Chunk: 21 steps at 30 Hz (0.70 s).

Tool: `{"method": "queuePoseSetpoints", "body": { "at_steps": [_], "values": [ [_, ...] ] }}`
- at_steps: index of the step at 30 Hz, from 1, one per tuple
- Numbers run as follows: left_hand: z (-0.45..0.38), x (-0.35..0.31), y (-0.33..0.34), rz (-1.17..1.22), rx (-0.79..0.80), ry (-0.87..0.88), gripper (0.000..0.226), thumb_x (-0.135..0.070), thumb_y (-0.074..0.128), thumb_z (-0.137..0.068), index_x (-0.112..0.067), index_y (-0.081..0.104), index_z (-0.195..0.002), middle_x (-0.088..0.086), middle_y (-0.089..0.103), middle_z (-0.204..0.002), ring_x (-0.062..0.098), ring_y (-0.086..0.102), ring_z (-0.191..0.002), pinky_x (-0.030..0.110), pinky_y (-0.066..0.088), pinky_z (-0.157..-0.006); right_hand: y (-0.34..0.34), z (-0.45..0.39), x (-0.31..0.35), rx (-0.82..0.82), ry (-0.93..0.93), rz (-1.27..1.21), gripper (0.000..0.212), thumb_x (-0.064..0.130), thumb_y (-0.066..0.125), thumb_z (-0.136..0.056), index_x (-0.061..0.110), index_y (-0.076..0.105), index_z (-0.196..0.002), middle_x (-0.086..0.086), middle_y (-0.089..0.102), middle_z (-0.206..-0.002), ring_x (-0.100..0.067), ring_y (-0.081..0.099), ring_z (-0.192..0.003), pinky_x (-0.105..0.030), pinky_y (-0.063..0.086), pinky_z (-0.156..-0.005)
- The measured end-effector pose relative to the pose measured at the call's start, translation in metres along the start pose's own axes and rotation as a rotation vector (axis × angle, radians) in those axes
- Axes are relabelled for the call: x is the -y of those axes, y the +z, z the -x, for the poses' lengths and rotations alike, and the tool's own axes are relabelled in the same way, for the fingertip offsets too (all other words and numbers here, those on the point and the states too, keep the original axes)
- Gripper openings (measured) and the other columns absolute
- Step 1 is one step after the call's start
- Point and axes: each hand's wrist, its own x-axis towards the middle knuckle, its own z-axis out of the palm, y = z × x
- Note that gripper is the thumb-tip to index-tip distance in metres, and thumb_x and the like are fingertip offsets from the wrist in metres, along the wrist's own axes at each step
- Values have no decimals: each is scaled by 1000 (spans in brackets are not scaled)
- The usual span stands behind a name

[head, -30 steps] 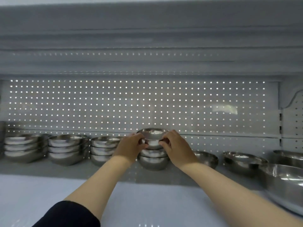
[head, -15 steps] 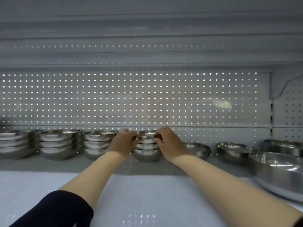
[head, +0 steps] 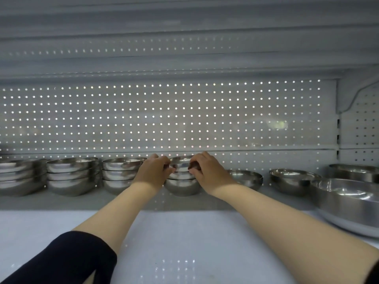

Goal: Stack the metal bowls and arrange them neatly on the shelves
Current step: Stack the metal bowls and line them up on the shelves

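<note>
Steel bowls stand in rows at the back of the shelf (head: pixel 184 238), and you hold the middle stack (head: pixel 182 179) from both sides. Your left hand (head: pixel 152 171) has its fingers curled on the left rim of the top bowl (head: pixel 181 161), and your right hand (head: pixel 207 171) pinches the right rim in the same way. The two hands are close together with only the bowl between them. I think you hold it so because a thin round bowl can slide or sit crooked; two hands at opposite sides let you press it level into the bowl under it.

To the left, three finished stacks (head: pixel 123 174) stand side by side against the perforated back panel (head: pixel 164 115), so your stack continues this line. To the right, single bowls (head: pixel 245 178) are not yet stacked, and a large bowl (head: pixel 346 203) sits near the front at the right edge. From this, the task looks about half done.

Compared with one second ago, the top bowl is lower: then it stood clearly above the others, tilted between your fingers, and now it is nested and the stack is shorter. Your hands have come down with it and keep their grip. The view has also shifted a little, so the shelf contents appear more to the left.
</note>
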Motion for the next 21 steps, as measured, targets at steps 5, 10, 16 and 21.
{"method": "queuePoseSetpoints", "body": {
  "at_steps": [5,10,16,21],
  "values": [
    [1,1,0,50,-34,1,26,-27,57,-90,-8,61,-107,13,54,-108,30,53,-98,25,33,-74,0,1,-1,-4,-7,-4,21,17,47,-96,10,55,-113,-5,49,-118,-21,45,-110,-27,37,-87],
    [1,0,3,168,6,-16,31,-27,60,-88,-11,56,-114,12,50,-110,25,50,-93,24,34,-78,6,4,-1,-49,-20,20,15,17,47,-95,13,56,-107,0,51,-112,-16,44,-106,-23,33,-80],
    [3,-2,9,208,32,-22,41,-27,60,-87,-17,49,-125,11,48,-118,20,49,-92,23,34,-81,6,5,1,-66,-3,-1,15,20,52,-94,13,58,-106,1,55,-111,-15,44,-105,-23,35,-85],
    [1,-2,9,207,-6,-27,39,-23,61,-87,-13,51,-124,13,52,-120,20,47,-94,24,32,-80,3,9,2,-42,11,-40,17,19,53,-93,15,58,-109,1,54,-114,-14,44,-108,-22,33,-84]
  ]
}}
